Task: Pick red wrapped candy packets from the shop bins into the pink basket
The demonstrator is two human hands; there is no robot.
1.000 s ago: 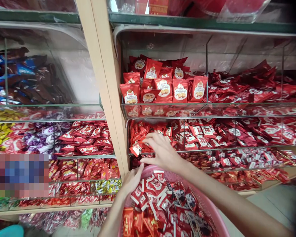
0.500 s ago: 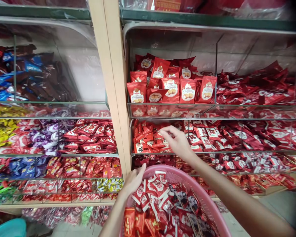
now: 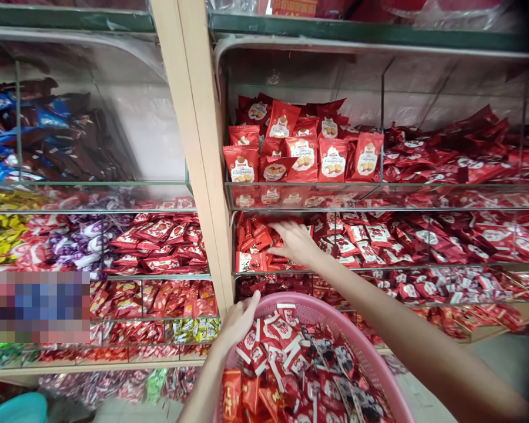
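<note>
My left hand (image 3: 241,320) is closed on the left rim of a pink plastic basket (image 3: 335,309). Inside the basket lie many wrapped sweets (image 3: 286,346), mostly red and white, some dark, with orange-red ones at the lower left. My right hand (image 3: 294,242) reaches over the basket into a shelf compartment of small red packets (image 3: 255,238) with dark lettering. Its thumb and fingers are apart among the packets, and I see nothing held in them. The fingertips partly cover the packets behind them.
Glass-fronted shelves hold red biscuit packets (image 3: 334,160) above and more red sweets (image 3: 379,238) to the right. A wooden post (image 3: 203,158) parts these from the left shelves of yellow, purple and red sweets. A turquoise tub (image 3: 15,408) stands at the lower left.
My right hand has moved left and slightly down into the packets, and its fingers have spread. My left hand and the basket stay in place.
</note>
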